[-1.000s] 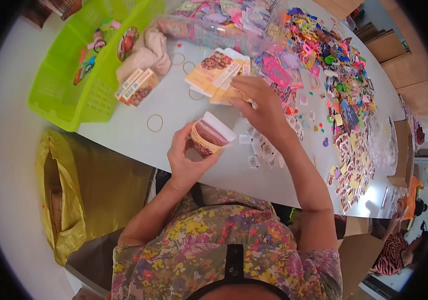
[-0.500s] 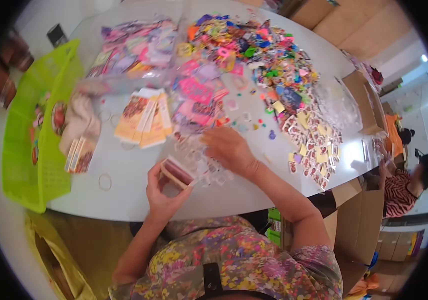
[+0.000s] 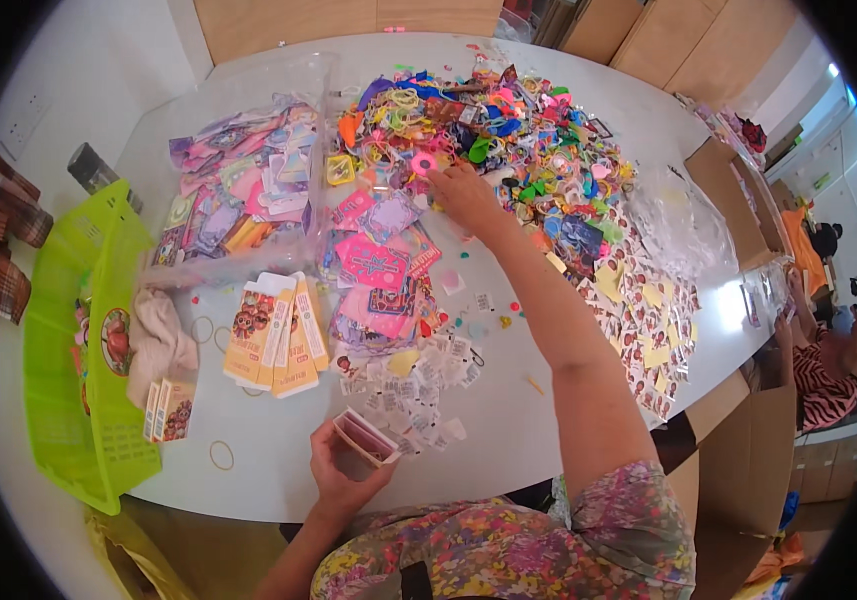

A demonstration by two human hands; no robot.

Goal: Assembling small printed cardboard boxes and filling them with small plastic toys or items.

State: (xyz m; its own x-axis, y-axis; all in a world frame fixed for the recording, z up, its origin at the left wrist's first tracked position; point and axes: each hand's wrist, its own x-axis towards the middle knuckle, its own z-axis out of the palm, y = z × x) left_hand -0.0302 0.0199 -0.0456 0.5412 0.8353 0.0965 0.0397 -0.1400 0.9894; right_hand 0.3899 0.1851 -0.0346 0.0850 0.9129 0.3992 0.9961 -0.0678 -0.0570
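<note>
1. Small open-topped box (image 3: 366, 438): pinkish inside; held over the table's (image 3: 508, 440) near edge, left hand's (image 3: 341, 482) fingers wrapped around it.
2. Right hand (image 3: 466, 200): at trinket pile (image 3: 548, 150); fingers partly curled, any grasp cannot be told.
3. Clear bin (image 3: 188, 272): pastel packets (image 3: 238, 190).
4. Green basket (image 3: 134, 420): small coloured items (image 3: 83, 345), partly hidden.

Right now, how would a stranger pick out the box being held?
Find the big white table, then its near edge, where the left hand holds a small box. Unlike the flat orange-and-white boxes lying farther left, this one is open-topped, showing pink inside.
</note>
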